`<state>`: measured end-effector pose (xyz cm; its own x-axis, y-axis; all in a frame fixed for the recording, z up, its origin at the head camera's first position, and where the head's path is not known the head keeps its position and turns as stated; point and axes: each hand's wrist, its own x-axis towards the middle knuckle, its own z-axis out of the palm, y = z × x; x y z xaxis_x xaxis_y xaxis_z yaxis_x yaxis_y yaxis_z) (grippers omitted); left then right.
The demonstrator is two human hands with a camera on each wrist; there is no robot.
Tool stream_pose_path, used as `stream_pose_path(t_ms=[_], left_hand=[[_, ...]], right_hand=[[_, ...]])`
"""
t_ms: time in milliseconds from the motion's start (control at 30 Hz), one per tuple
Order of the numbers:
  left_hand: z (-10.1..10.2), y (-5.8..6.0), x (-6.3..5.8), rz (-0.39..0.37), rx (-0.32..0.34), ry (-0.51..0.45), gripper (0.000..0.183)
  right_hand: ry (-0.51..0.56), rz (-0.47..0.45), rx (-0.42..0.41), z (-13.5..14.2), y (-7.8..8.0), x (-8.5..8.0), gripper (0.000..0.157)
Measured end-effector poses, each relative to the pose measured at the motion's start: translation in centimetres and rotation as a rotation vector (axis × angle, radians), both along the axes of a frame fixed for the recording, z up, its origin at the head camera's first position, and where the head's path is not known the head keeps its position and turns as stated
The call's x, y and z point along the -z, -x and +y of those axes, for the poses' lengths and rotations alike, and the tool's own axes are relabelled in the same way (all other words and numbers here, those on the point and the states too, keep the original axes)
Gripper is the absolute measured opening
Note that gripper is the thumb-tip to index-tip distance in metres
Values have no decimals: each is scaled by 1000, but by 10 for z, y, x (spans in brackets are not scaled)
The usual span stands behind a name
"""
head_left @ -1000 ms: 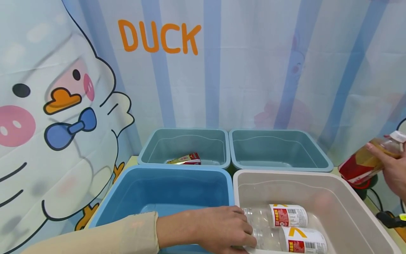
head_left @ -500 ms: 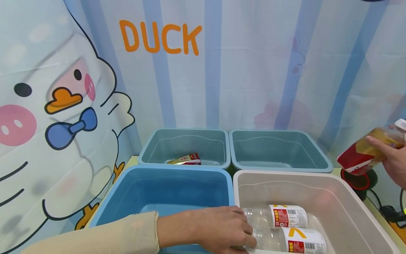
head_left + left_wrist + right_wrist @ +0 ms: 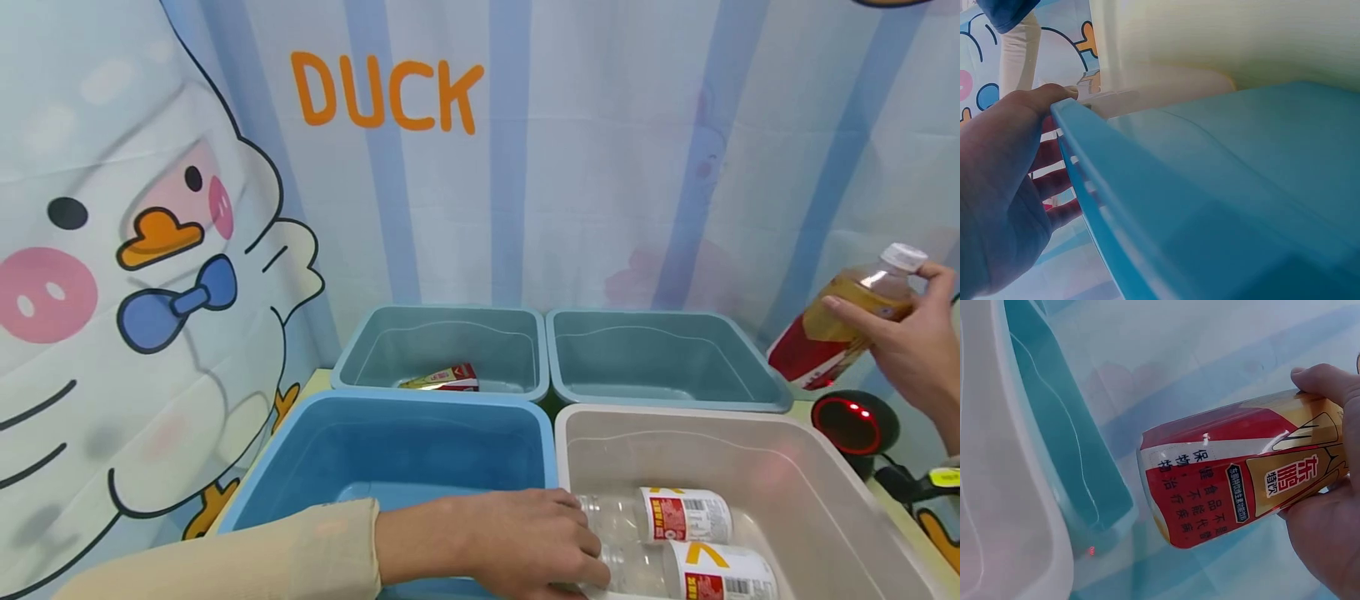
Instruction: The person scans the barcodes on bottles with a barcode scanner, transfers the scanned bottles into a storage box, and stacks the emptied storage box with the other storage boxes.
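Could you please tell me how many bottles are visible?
3: a red-gold bottle in the right hand; the far clear bottle and the near clear bottle both lying in the beige bin. Others may be hidden.

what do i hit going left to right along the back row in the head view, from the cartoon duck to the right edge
cartoon duck → rear left teal bin → rear right teal bin → red-and-gold bottle → right hand gripping it
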<state>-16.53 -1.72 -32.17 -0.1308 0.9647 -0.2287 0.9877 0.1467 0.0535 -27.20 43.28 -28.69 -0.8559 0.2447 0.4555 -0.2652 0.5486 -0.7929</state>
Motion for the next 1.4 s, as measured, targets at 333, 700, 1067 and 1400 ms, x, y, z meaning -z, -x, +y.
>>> stream_pose_path(t_ms=[333, 700, 1067, 1400], left_hand=[[0, 1, 0, -17, -10, 8, 42], [0, 1, 0, -42, -25, 18, 45], [0, 2, 1, -40, -23, 24, 45], [1, 5, 1, -63, -27, 21, 44]], right_hand=[[-141, 41, -175, -48, 13, -32, 78], [-313, 16, -362, -124, 32, -49, 81], [-607, 194, -638, -201, 60, -42, 73], [-785, 215, -784, -260, 73, -37, 71]])
